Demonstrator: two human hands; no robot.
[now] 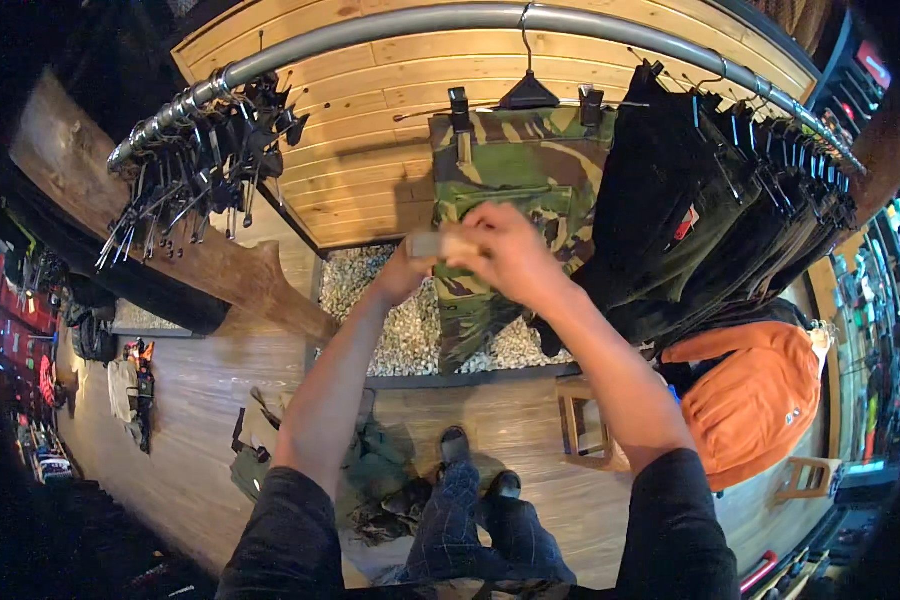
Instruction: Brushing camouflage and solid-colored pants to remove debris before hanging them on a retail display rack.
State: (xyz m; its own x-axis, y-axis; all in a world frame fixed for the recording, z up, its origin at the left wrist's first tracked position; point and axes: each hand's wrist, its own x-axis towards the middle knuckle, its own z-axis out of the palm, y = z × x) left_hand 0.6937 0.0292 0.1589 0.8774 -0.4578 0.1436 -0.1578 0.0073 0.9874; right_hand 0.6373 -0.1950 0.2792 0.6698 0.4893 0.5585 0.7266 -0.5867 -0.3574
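Camouflage trousers (520,160) hang folded from a black clip hanger (530,92), gripped at the waist by two clips. In front of them my left hand (402,276) is closed on a small pale tag-like piece (426,245), blurred by motion. My right hand (512,256) meets it from the right, its bent fingers pressed together beside the piece. What those right fingers pinch, if anything, is too smeared to name. Both hands are in front of the trousers' middle, and my right forearm covers part of their lower right side.
A curved metal rail (390,25) carries bare clip hangers (205,150) at left and dark trousers (710,200) at right. Gravel (380,340) lies below. An orange jacket (750,400) hangs near wooden stools (580,425). Dropped clothes (380,450) lie by my feet.
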